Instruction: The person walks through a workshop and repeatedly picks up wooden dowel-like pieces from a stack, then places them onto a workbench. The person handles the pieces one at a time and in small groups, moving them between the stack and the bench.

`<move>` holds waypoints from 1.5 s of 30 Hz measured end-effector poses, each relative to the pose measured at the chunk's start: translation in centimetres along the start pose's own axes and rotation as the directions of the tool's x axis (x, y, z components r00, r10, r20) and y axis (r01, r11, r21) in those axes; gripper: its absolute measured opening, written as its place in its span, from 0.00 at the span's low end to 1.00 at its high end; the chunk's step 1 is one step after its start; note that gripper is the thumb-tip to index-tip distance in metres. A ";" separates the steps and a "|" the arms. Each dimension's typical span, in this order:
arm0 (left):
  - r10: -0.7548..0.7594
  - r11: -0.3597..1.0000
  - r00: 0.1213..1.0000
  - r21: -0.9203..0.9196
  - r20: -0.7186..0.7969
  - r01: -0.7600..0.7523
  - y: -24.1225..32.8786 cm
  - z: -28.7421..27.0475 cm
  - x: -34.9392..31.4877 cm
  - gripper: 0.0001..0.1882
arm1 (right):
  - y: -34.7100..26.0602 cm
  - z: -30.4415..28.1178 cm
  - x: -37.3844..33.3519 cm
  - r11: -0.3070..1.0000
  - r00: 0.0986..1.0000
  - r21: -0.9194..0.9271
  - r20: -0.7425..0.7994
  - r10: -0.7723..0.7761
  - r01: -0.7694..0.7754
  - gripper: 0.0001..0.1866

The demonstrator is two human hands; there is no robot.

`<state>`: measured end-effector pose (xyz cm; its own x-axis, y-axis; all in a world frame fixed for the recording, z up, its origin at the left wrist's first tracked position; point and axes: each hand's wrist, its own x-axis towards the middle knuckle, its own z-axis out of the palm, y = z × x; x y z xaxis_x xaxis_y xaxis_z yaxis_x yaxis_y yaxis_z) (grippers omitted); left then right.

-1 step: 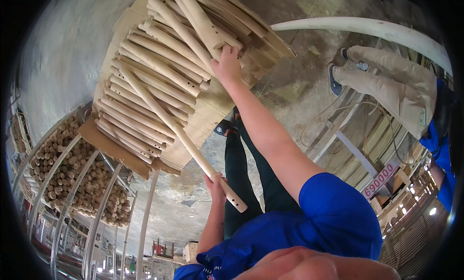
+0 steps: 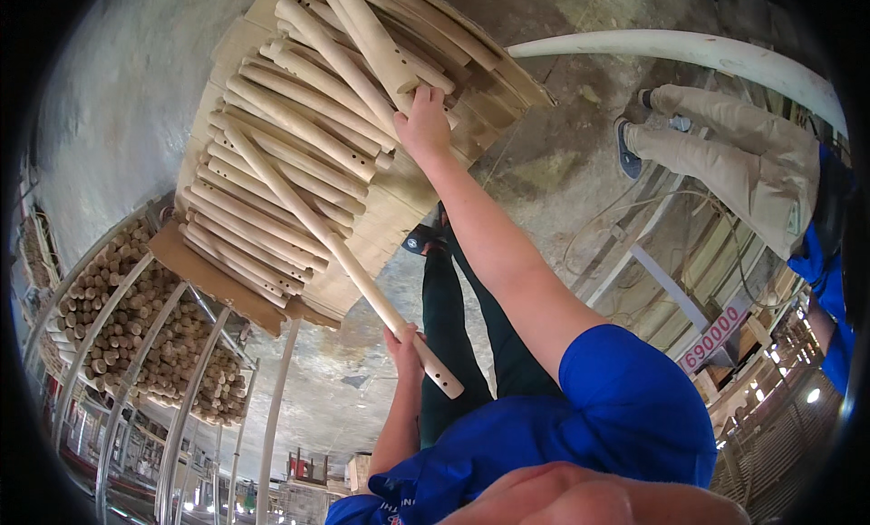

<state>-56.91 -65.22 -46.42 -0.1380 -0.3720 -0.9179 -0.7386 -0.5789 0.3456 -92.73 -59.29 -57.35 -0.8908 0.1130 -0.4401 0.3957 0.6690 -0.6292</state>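
The left hand point(image 2: 404, 348) has its fingers wrapped around a drilled wooden rod point(image 2: 337, 247), near its holed end; the far end lies across a row of wooden rods point(image 2: 299, 123) on the cardboard point(image 2: 489, 111). The right hand point(image 2: 426, 126) is at the near end of a thicker wooden pole point(image 2: 372, 35); I cannot tell whether its fingers are clamped on it. A firm left grip probably steadies the rod best; gentle right-hand pressure should keep neighbouring pieces from rolling.

Free room lies between two obstacles: the slanting pole point(image 2: 343, 255) and right forearm point(image 2: 485, 212).
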 end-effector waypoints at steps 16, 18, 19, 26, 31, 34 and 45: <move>-0.075 0.996 0.994 -0.051 -0.076 0.071 -1.0 -2.4 2.7 0.26 | 16.9 -1.3 13.6 0.729 0.847 0.433 0.300 0.438 -0.530 0.21; -0.086 0.995 0.993 -0.048 -0.077 0.082 -1.3 -2.4 3.2 0.26 | 17.4 -1.0 15.2 0.684 0.810 0.436 0.264 0.524 -0.585 0.21; -0.085 0.996 0.993 -0.048 -0.083 0.081 -1.4 -2.4 3.3 0.26 | 17.3 -0.6 15.6 0.610 0.771 0.474 0.329 0.546 -0.635 0.22; -0.122 0.988 0.986 -0.114 -0.112 0.109 -2.3 -2.0 3.6 0.25 | 16.5 1.2 17.0 0.686 0.787 0.388 0.322 0.525 -0.616 0.21; -0.107 0.990 0.988 -0.108 -0.107 0.095 -2.1 -1.6 3.8 0.24 | 18.4 1.2 15.8 0.515 0.880 0.732 0.251 0.404 -0.445 0.22; -0.127 0.985 0.988 -0.125 -0.088 0.115 -1.4 -0.9 3.7 0.23 | 21.4 2.7 11.7 0.293 0.731 0.740 0.372 0.572 -0.606 0.16; -0.129 0.976 0.991 -0.181 -0.040 0.120 -1.4 -1.2 3.7 0.20 | 18.0 2.6 12.3 0.592 0.786 0.520 0.351 0.509 -0.616 0.22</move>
<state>-55.61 -66.65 -50.02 -0.0147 -0.3231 -0.9463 -0.6179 -0.7411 0.2627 -95.94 -47.74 -75.77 -0.4204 0.1715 -0.8910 0.8989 -0.0554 -0.4347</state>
